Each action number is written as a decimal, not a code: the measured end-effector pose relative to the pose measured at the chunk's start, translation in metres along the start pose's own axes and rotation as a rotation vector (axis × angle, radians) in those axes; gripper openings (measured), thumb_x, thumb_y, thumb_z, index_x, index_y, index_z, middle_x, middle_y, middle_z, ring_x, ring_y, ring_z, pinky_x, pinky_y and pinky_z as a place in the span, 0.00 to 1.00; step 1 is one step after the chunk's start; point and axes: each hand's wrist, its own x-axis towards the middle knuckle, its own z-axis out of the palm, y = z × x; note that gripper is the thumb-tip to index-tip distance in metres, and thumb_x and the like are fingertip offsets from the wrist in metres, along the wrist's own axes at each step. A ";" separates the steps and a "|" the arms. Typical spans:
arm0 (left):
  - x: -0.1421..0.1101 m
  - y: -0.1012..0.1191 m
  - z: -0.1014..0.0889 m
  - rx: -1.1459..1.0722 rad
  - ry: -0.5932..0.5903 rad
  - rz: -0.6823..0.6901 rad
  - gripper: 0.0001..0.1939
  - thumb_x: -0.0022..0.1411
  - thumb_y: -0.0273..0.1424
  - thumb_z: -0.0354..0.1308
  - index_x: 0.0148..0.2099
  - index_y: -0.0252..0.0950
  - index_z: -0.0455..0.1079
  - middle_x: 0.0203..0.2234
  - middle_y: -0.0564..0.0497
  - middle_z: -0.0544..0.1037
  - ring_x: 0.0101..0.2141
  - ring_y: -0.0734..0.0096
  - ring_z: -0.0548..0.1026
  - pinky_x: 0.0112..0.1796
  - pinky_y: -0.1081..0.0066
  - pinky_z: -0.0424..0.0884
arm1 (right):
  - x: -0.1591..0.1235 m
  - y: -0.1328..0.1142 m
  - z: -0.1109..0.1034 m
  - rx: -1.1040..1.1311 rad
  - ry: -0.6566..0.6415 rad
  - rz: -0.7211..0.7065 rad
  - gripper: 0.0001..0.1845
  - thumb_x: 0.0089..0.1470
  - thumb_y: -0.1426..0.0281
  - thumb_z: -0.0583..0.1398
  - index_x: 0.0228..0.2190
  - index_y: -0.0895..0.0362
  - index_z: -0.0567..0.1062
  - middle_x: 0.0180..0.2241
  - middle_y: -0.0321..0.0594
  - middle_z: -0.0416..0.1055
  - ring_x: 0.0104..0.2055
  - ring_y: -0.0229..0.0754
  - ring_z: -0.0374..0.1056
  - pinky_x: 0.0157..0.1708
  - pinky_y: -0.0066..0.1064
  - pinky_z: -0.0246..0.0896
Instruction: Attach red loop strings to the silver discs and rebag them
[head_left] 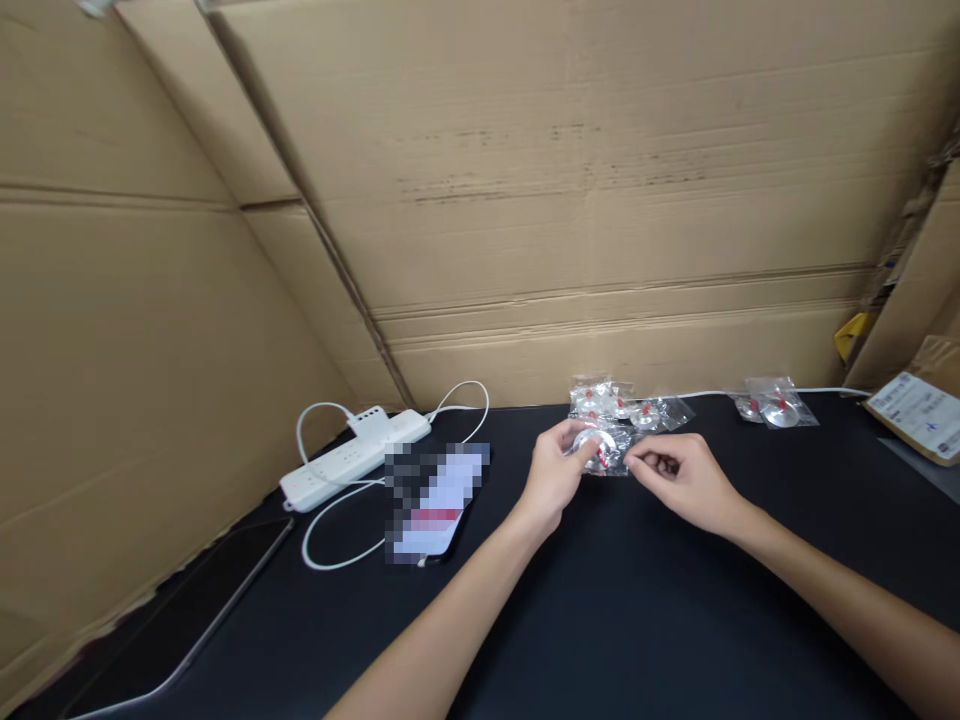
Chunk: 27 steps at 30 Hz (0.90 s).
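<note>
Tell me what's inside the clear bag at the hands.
Inside the clear bag is a round silver piece with a red part. The left hand covers some of it, so what lies beneath can't be seen.

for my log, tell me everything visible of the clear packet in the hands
The clear plastic packet looks thin, glossy and crinkled. Inside show a round, silvery, metal-looking disc and a red part. The left hand holds its left side, thumb over the disc; the right hand pinches its right edge. It is just in front of similar packets; any seal is unclear.
</note>
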 end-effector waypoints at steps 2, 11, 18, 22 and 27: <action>0.000 0.001 0.000 -0.007 -0.004 0.016 0.14 0.51 0.35 0.67 0.38 0.33 0.75 0.35 0.45 0.79 0.36 0.64 0.75 0.35 0.71 0.69 | -0.001 0.006 0.004 -0.006 -0.008 0.065 0.09 0.55 0.65 0.59 0.29 0.55 0.78 0.19 0.34 0.65 0.20 0.35 0.57 0.21 0.28 0.53; 0.000 0.002 0.001 0.105 -0.026 0.105 0.11 0.55 0.35 0.63 0.39 0.34 0.75 0.38 0.44 0.79 0.37 0.64 0.76 0.36 0.70 0.72 | 0.002 0.015 0.010 0.480 -0.009 0.406 0.14 0.47 0.60 0.64 0.32 0.58 0.76 0.23 0.34 0.68 0.15 0.30 0.57 0.12 0.23 0.49; -0.004 -0.002 0.004 0.152 -0.120 0.113 0.15 0.59 0.39 0.59 0.44 0.35 0.73 0.42 0.44 0.76 0.19 0.76 0.72 0.20 0.72 0.69 | 0.001 0.002 0.010 0.683 -0.006 0.557 0.17 0.43 0.62 0.68 0.34 0.59 0.76 0.20 0.33 0.67 0.14 0.29 0.53 0.12 0.24 0.48; -0.004 -0.002 0.003 0.204 -0.147 0.113 0.14 0.60 0.38 0.58 0.45 0.36 0.73 0.35 0.47 0.76 0.19 0.74 0.73 0.21 0.72 0.69 | 0.001 0.003 0.010 0.697 -0.020 0.555 0.17 0.42 0.62 0.69 0.32 0.59 0.76 0.19 0.32 0.66 0.13 0.27 0.51 0.12 0.24 0.45; -0.010 0.002 0.009 0.167 -0.212 0.102 0.15 0.59 0.38 0.60 0.46 0.37 0.73 0.33 0.48 0.76 0.22 0.71 0.74 0.27 0.70 0.72 | 0.001 0.005 0.009 0.723 -0.005 0.555 0.16 0.41 0.63 0.70 0.31 0.60 0.77 0.22 0.34 0.68 0.14 0.25 0.47 0.14 0.25 0.42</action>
